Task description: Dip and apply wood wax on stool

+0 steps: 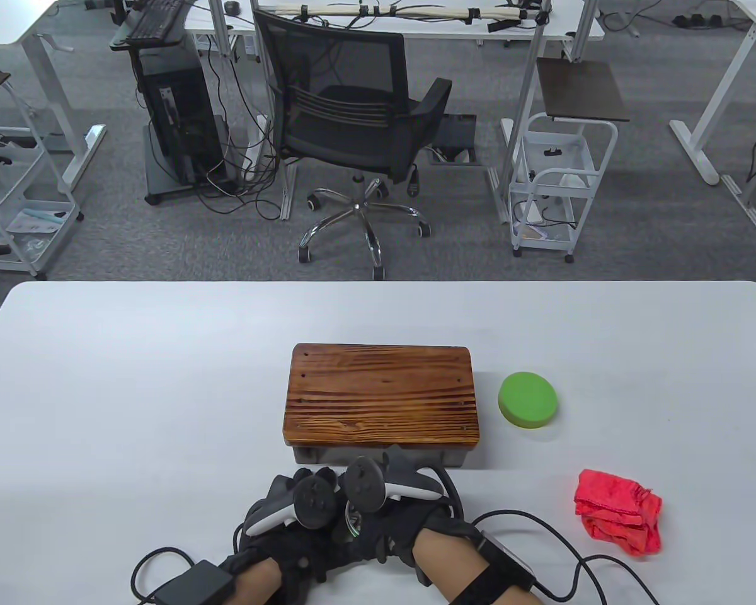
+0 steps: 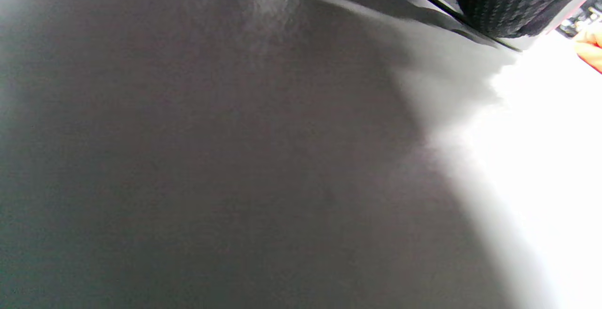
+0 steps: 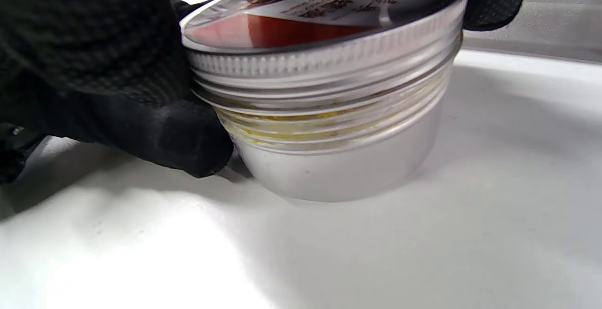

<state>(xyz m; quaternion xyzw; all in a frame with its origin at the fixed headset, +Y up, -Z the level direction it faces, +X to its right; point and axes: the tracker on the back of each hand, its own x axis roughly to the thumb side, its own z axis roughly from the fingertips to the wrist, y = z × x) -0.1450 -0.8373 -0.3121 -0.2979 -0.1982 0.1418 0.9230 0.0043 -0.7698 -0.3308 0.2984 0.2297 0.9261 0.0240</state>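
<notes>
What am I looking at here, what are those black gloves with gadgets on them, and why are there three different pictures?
These are a person's two hands in black sensor gloves; the gadget strapped to the back of each is a tracker, not something held. The big picture looks down at a white table. The left hand and right hand meet at the near edge. The other two pictures come from small cameras on the wrists.

On the table stand a wooden stool, a green round pad to its right, and a crumpled red cloth nearer the person.

The right wrist view shows what the hands work on: a metal wax tin with a screw lid, partly lifted so yellowish threads show. Gloved fingers touch the tin's side. The left wrist view is mostly a grey blur, so it tells little.
</notes>
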